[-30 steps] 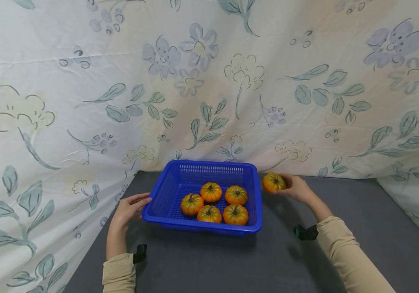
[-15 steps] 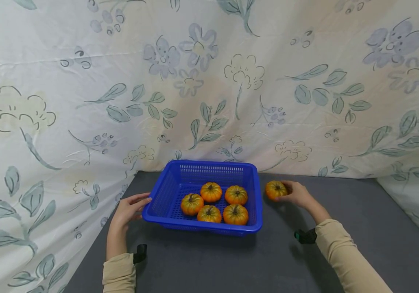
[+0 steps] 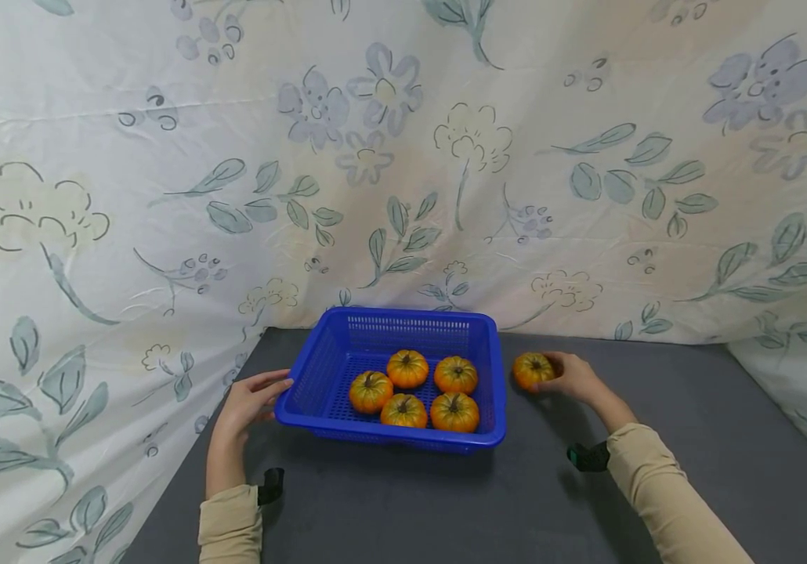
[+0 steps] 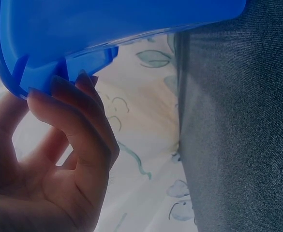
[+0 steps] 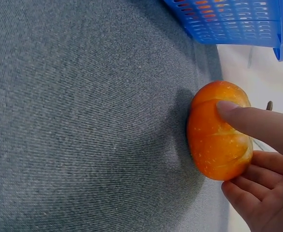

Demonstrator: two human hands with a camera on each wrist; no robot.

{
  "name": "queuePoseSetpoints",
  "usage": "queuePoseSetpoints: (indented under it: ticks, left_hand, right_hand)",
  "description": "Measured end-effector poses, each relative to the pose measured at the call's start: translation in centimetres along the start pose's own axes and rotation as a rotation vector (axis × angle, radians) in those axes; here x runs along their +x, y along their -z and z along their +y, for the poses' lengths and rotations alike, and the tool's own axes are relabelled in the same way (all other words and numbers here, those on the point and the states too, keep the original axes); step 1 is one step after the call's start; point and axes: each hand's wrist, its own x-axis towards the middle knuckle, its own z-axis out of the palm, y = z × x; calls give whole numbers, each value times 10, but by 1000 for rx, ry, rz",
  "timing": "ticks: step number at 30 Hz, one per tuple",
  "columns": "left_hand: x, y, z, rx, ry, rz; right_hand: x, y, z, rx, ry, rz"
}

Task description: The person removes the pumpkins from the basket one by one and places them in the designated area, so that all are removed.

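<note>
A blue plastic basket [image 3: 389,435] with slotted walls holds several small orange pumpkins [image 3: 407,369]. My left hand [image 3: 244,409] grips the basket's left rim; in the left wrist view the fingers [image 4: 78,125] curl up against the rim's underside. Just right of the basket, a single ribbed pumpkin [image 3: 533,372] sits low at the dark tabletop. My right hand [image 3: 577,378] holds this pumpkin from its right side. In the right wrist view the thumb lies across the orange skin [image 5: 218,140], with the other fingers around the far side and a short brown stem showing.
Dark grey cloth covers the table [image 3: 403,509]. Behind it and along the left hangs a pale floral curtain [image 3: 375,235], close to the basket's back edge. Black straps [image 3: 589,456] are at both wrists, below beige sleeves.
My right hand has brought the pumpkin down and slightly nearer to me, beside the basket. The left hand, the basket and the pumpkins inside stay where they were.
</note>
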Motion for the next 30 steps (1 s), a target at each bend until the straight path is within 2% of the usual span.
queuePoseSetpoints:
  ticks: [20,30]
  left_hand:
    - [2,-1,-1,2,6,8]
    - [2,0,-2,19,-12,10]
  right_hand:
    - [-1,4,-5,18,-11,-30]
    - [0,8,-16,-11,-48,-2]
